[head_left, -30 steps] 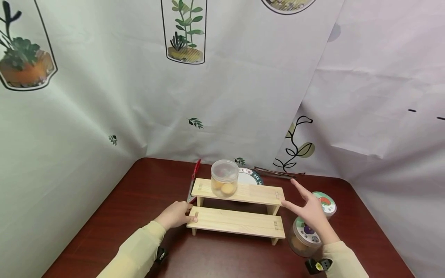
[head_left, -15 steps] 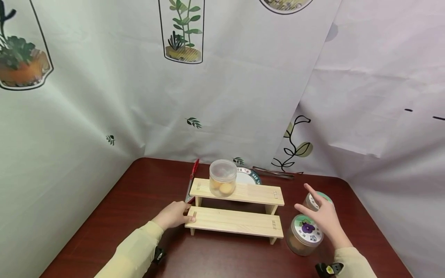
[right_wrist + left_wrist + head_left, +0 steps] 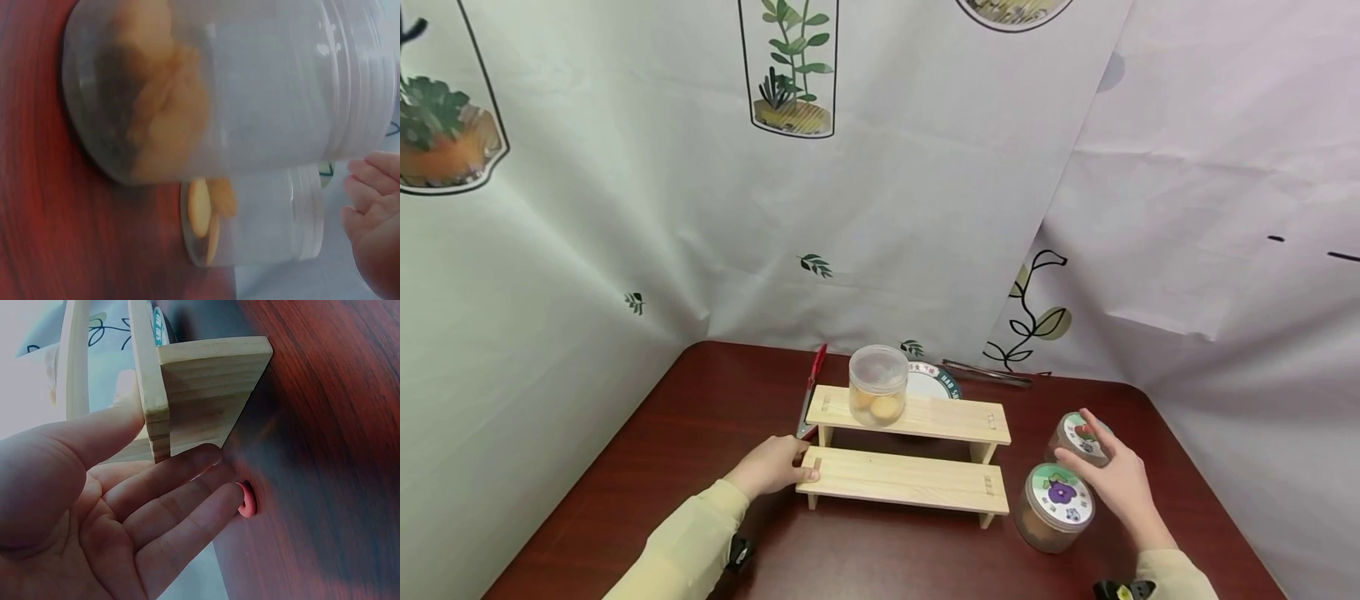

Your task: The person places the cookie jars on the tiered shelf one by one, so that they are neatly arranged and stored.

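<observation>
My left hand [image 3: 771,468] grips the left end of a two-tier wooden step shelf [image 3: 902,482]. In the left wrist view its thumb lies on the board [image 3: 155,394], with the other fingers around the end. My right hand [image 3: 1112,475] is spread beside two clear plastic jars at the right. The nearer jar [image 3: 1051,510] has a green and white lid with a purple picture. Behind it stands another lidded jar [image 3: 1066,435], partly covered by my index finger. Biscuits show inside both in the right wrist view. A clear jar [image 3: 877,385] with round yellow biscuits stands on the upper tier.
A red-handled tool [image 3: 817,367] lies at the shelf's back left. Behind the shelf are a plate [image 3: 932,379] with a lettered rim and metal tongs [image 3: 988,373]. A printed white cloth [image 3: 880,208] hangs along the table's back edge.
My right hand has moved right, away from the shelf's upper tier, and slightly down to the back jar. My left hand keeps its hold on the shelf.
</observation>
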### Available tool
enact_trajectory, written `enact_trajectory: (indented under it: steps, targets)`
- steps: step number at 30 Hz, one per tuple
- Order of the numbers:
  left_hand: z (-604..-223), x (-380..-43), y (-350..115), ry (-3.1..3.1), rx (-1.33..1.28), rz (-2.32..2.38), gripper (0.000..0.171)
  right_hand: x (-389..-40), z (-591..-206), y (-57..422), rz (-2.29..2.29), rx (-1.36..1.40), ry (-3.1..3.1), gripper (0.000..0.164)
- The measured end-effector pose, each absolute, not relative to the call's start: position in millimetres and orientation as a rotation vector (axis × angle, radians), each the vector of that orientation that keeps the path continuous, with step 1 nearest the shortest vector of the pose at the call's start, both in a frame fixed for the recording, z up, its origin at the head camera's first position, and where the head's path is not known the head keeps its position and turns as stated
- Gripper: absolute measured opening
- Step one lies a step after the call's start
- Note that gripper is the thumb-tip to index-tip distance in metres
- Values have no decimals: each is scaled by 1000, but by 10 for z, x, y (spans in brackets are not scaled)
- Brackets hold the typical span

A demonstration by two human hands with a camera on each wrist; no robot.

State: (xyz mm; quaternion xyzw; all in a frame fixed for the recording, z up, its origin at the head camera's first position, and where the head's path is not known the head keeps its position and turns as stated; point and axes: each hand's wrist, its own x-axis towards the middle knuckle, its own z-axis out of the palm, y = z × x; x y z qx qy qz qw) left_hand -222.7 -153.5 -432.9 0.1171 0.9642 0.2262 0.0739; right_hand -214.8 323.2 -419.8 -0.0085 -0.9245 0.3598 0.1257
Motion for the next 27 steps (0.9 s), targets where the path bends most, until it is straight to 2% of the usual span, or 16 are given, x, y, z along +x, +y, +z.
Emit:
enact_trajectory:
  steps: [9,27]
  targets:
    - [-4318,-2231,-1548,2888,343,674,30,-2144,-4272,3362,1063,-94,-2670,88]
    - [-4340,-2239,-1543,2894,349,684,33,-2194,-4466,3495,1261,-373,-2560,84]
